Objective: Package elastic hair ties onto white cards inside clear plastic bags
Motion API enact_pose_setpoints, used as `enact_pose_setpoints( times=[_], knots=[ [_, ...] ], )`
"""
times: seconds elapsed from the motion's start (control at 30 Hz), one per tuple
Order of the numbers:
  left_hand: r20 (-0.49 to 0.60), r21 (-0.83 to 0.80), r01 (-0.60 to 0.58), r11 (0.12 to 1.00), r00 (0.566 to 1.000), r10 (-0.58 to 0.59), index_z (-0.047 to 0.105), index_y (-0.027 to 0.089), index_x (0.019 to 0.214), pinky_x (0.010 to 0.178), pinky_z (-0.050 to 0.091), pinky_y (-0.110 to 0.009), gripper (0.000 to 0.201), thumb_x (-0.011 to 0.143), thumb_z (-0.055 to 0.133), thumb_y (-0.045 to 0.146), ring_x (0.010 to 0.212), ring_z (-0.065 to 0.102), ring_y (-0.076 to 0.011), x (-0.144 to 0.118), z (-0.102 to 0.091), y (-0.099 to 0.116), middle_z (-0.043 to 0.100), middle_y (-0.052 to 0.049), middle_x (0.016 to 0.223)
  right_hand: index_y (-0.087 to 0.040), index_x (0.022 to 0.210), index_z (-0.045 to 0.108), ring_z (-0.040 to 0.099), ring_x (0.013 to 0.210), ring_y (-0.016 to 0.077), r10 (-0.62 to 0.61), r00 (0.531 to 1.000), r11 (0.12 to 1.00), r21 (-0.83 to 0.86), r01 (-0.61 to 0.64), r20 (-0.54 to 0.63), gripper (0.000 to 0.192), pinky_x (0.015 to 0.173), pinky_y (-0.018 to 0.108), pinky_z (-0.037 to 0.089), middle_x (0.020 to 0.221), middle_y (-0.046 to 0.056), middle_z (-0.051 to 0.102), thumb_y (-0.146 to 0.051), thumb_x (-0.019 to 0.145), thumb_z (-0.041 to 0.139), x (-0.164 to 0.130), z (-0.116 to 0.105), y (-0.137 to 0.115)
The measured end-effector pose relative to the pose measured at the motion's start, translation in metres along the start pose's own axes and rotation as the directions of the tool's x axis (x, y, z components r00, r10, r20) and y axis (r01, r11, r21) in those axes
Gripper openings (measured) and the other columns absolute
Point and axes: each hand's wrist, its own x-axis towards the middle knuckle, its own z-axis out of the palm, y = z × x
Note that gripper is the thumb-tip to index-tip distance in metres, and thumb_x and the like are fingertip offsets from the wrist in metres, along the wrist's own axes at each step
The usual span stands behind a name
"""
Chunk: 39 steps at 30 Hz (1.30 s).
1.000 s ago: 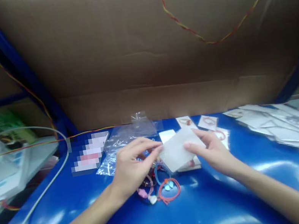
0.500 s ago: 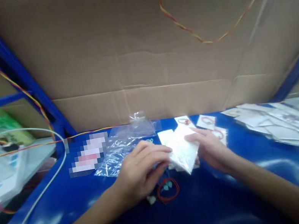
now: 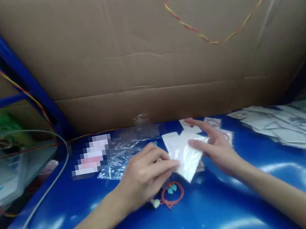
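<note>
A white card in a shiny clear plastic sleeve (image 3: pixel 187 159) is held tilted, one corner pointing down towards me. My left hand (image 3: pixel 148 172) is closed, its fingertips pinching the card's left edge. On the right side, my right hand (image 3: pixel 219 148) has its thumb on the card's face and its index finger stretched out beyond it; its other fingers are partly hidden. Just below my left hand lies a red cord bracelet (image 3: pixel 172 194) with turquoise heart charms (image 3: pixel 172 188) inside its loop. A pale charm (image 3: pixel 156 203) lies beside it.
Clear plastic bags (image 3: pixel 119 160) lie left of my hands on the blue tabletop (image 3: pixel 212 214). Cards with bracelets (image 3: pixel 213 122) lie behind my right hand. A pile of white cards (image 3: pixel 276 128) spreads at right. A cardboard wall (image 3: pixel 142 53) and blue frame (image 3: pixel 29 85) enclose the back.
My right index finger has lifted off the card and stretched out away from the thumb. The sleeved card has tilted and shifted slightly left and down. The bracelet stays put.
</note>
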Motion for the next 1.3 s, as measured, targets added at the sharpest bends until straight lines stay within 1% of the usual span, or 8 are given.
enact_pose_setpoints(
  times=[0.17,0.33,0.43,0.57,0.67,0.77,1.03,1.3],
  knots=[
    [-0.176,-0.067,0.075,0.995,0.981,-0.086,0.074,0.022,0.101,0.073,0.053,-0.035,0.015,0.091,0.07,0.011,0.079,0.064,-0.0187,0.004,-0.002,0.004,0.076,-0.003,0.087,-0.018,0.097,0.081,0.066,0.063,0.0173,0.099,0.994,0.985,0.136,-0.106,0.054,0.025,0.049,0.027,0.059,0.083,0.005,0.075,-0.039,0.083,0.079,0.004,0.001,0.009],
    [-0.303,-0.123,0.228,0.966,0.918,-0.256,0.071,0.023,0.098,0.076,0.054,-0.035,0.013,0.094,0.065,0.013,0.082,0.067,-0.0195,0.002,-0.003,0.007,0.076,-0.002,0.09,-0.017,0.098,0.08,0.072,0.072,0.0207,0.228,0.97,0.939,0.245,-0.242,0.086,0.025,0.056,0.03,0.063,0.092,0.01,0.079,-0.038,0.085,0.076,0.008,0.0,0.005],
    [-0.307,-0.183,0.361,0.914,0.863,-0.402,0.069,0.022,0.098,0.082,0.055,-0.035,0.01,0.097,0.061,0.017,0.088,0.069,-0.0194,0.002,-0.002,0.007,0.075,-0.001,0.092,-0.016,0.103,0.078,0.076,0.08,0.0257,0.258,0.94,0.905,0.285,-0.316,0.223,0.041,0.056,0.033,0.063,0.096,0.014,0.079,-0.052,0.088,0.066,0.008,-0.002,0.0],
    [-0.339,-0.32,0.482,0.816,0.746,-0.573,0.067,0.021,0.096,0.083,0.056,-0.035,0.009,0.099,0.062,0.028,0.087,0.072,-0.0198,0.003,-0.002,0.003,0.076,-0.003,0.09,-0.02,0.109,0.075,0.065,0.054,0.0164,0.137,0.964,0.981,0.101,-0.163,0.229,0.041,0.044,0.024,0.051,0.069,0.001,0.072,-0.047,0.078,0.081,0.005,-0.003,0.001],
    [-0.328,-0.351,0.504,0.789,0.723,-0.608,0.068,0.022,0.095,0.085,0.056,-0.038,0.012,0.098,0.061,0.031,0.09,0.071,-0.0217,0.004,-0.004,-0.001,0.076,-0.005,0.093,-0.018,0.085,0.077,0.043,0.04,0.0087,0.069,0.994,0.996,-0.056,-0.065,0.08,0.032,0.039,0.021,0.035,0.047,-0.006,0.052,-0.05,0.083,0.078,0.005,-0.002,0.003],
    [-0.302,-0.384,0.477,0.79,0.744,-0.596,0.068,0.022,0.09,0.08,0.056,-0.036,0.01,0.095,0.063,0.029,0.088,0.069,-0.0221,0.003,-0.006,-0.004,0.073,-0.005,0.091,-0.016,0.066,0.072,0.046,0.045,0.0099,0.038,0.999,0.993,-0.109,-0.036,0.022,0.04,0.043,0.023,0.038,0.053,-0.001,0.058,-0.053,0.08,0.08,0.006,-0.003,0.002],
    [-0.007,-0.708,0.459,0.536,0.755,-0.656,0.079,0.017,0.096,0.07,0.052,-0.032,0.027,0.086,0.053,0.019,0.075,0.064,-0.0199,-0.003,-0.005,-0.014,0.074,-0.006,0.078,-0.017,0.083,0.076,0.062,0.053,0.016,-0.016,1.0,0.998,-0.054,0.016,0.006,0.038,0.045,0.026,0.053,0.068,0.004,0.073,-0.055,0.078,0.08,0.007,-0.003,0.004],
    [0.097,-0.676,0.569,0.469,0.699,-0.708,0.079,0.015,0.099,0.058,0.053,-0.028,0.024,0.091,0.06,0.028,0.059,0.067,-0.017,0.004,-0.006,-0.012,0.077,-0.005,0.071,-0.017,0.08,0.072,0.062,0.049,0.0144,-0.066,0.998,0.997,0.028,0.066,-0.014,0.036,0.043,0.024,0.053,0.063,0.001,0.071,-0.053,0.08,0.08,0.008,-0.005,0.007]
  ],
)
